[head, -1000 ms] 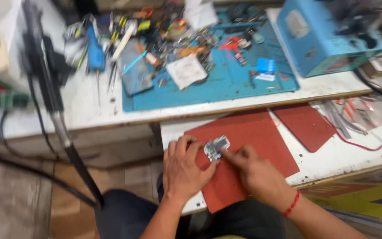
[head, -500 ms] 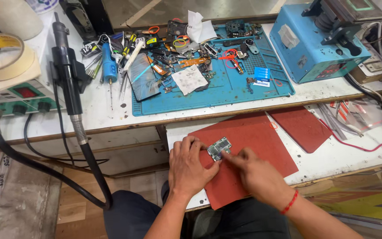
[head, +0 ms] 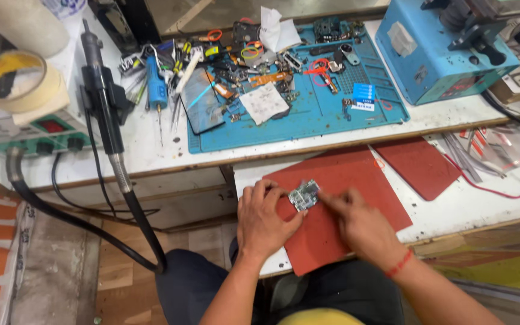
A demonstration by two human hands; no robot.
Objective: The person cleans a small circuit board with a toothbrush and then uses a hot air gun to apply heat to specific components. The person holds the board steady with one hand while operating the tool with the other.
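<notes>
A small circuit board (head: 304,195) lies on a red rubber mat (head: 350,180) on a pull-out shelf. My left hand (head: 264,218) rests on the mat and pins the board's left edge with thumb and fingers. My right hand (head: 359,224), blurred, touches the board's right side; whether it holds a small tool I cannot tell. A red thread band circles my right wrist.
A blue work mat (head: 326,114) on the bench above holds a phone screen (head: 201,101), tools and small parts. A blue machine (head: 437,51) stands at right. A hot-air handle (head: 100,84) with hose, a tape roll (head: 13,81) and a second red mat (head: 416,165) are nearby.
The camera view has steadied and shifted slightly. Both hands stay on the board; the right hand makes small quick movements at its right edge.
</notes>
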